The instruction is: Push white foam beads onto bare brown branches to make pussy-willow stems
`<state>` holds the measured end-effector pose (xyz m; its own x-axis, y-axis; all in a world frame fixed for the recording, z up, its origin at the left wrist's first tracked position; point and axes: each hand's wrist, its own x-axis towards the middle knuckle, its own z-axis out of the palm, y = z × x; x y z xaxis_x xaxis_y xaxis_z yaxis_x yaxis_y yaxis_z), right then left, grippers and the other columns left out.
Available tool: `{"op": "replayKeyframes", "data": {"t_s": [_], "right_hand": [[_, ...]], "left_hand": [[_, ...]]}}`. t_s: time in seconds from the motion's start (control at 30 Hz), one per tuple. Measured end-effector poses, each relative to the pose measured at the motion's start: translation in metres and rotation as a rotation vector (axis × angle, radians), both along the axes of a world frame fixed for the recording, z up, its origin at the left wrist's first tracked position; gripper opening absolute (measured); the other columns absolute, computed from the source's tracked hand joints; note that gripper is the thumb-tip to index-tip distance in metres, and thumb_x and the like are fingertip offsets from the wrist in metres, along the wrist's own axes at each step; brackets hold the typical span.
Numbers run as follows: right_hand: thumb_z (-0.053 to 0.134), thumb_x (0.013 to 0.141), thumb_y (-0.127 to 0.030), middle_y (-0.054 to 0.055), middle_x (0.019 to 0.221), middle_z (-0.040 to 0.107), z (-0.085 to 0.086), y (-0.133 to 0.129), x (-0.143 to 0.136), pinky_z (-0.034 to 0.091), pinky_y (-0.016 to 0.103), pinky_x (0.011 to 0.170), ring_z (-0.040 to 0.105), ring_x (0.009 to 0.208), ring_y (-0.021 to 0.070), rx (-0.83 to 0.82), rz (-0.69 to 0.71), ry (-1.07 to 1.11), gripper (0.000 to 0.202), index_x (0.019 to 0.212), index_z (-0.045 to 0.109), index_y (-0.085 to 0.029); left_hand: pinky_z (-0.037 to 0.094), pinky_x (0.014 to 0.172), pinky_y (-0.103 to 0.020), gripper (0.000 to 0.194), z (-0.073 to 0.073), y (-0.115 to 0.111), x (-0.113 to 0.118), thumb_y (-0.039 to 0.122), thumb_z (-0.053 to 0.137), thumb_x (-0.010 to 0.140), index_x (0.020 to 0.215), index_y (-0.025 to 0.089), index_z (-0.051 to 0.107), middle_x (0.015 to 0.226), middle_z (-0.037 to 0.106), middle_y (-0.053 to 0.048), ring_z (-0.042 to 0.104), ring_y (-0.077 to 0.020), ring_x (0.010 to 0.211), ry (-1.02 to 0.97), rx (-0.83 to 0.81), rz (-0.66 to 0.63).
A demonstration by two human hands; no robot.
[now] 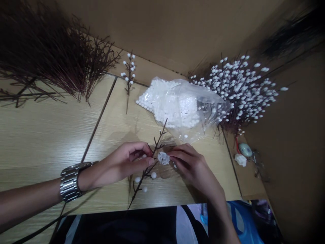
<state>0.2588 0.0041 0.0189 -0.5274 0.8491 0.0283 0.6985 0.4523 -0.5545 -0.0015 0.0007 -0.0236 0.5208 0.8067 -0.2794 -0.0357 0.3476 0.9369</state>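
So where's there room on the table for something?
The table's left, between dark twigs and the watch, is bare. So's a patch between the right hand and the right seam. Twigs, a clear bag and white-tipped stems crowd the back; the left hand and a branch, the middle.

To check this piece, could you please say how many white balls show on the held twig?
4: one white ball by the left hand, three balls lower on the twig; the hand may hide more.

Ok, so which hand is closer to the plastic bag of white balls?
Right. The right hand is just in front of the plastic bag's near edge; the left hand, at the brown twig, is farther off to the left.
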Motion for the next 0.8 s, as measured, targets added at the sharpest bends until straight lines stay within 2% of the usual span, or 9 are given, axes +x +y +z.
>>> {"op": "replayKeyframes", "data": {"t_s": [0.23, 0.5, 0.6, 0.7, 0.8], "right_hand": [[0.059, 0.096, -0.017, 0.007, 0.108, 0.067, 0.004, 0.001, 0.002, 0.053, 0.035, 0.087, 0.064, 0.101, 0.0202, -0.004, -0.074, 0.101, 0.017, 0.108, 0.07, -0.022], [0.061, 0.094, -0.015, 0.006, 0.111, 0.066, -0.004, 0.003, 0.002, 0.051, 0.037, 0.092, 0.061, 0.105, 0.021, 0.005, -0.023, 0.057, 0.016, 0.104, 0.071, -0.024], [0.063, 0.093, -0.015, 0.005, 0.111, 0.067, -0.002, 0.003, 0.002, 0.05, 0.037, 0.092, 0.061, 0.105, 0.0204, -0.006, -0.047, 0.095, 0.017, 0.104, 0.072, -0.024], [0.066, 0.091, -0.015, 0.004, 0.106, 0.069, 0.005, -0.003, 0.0, 0.051, 0.034, 0.088, 0.063, 0.102, 0.0188, -0.058, -0.139, 0.269, 0.017, 0.102, 0.074, -0.026], [0.07, 0.089, -0.017, 0.0, 0.096, 0.072, 0.01, -0.015, -0.008, 0.052, 0.028, 0.081, 0.065, 0.093, 0.0159, -0.186, -0.258, 0.619, 0.015, 0.097, 0.075, -0.028]], "left_hand": [[0.046, 0.072, -0.029, 0.022, 0.0, 0.001, 0.001, 0.043, 0.071, 0.088, 0.091, 0.021, 0.067, 0.092, 0.067, -0.002, 0.065, -0.0208, 0.093, -0.032, 0.001, -0.005], [0.047, 0.073, -0.029, 0.021, 0.002, 0.0, 0.002, 0.042, 0.071, 0.088, 0.092, 0.021, 0.067, 0.097, 0.068, -0.002, 0.064, -0.019, 0.089, -0.028, -0.017, -0.006], [0.047, 0.073, -0.029, 0.022, 0.001, 0.0, 0.002, 0.042, 0.071, 0.088, 0.091, 0.021, 0.067, 0.095, 0.068, -0.002, 0.064, -0.0191, 0.089, -0.024, -0.013, -0.004], [0.046, 0.072, -0.028, 0.021, 0.0, 0.0, 0.002, 0.042, 0.071, 0.088, 0.091, 0.021, 0.067, 0.095, 0.067, -0.002, 0.063, -0.0185, 0.087, -0.035, -0.003, -0.002], [0.044, 0.067, -0.027, 0.022, -0.001, 0.0, 0.001, 0.042, 0.072, 0.087, 0.09, 0.021, 0.067, 0.094, 0.067, -0.003, 0.061, -0.0179, 0.083, -0.026, 0.007, 0.007]]}}
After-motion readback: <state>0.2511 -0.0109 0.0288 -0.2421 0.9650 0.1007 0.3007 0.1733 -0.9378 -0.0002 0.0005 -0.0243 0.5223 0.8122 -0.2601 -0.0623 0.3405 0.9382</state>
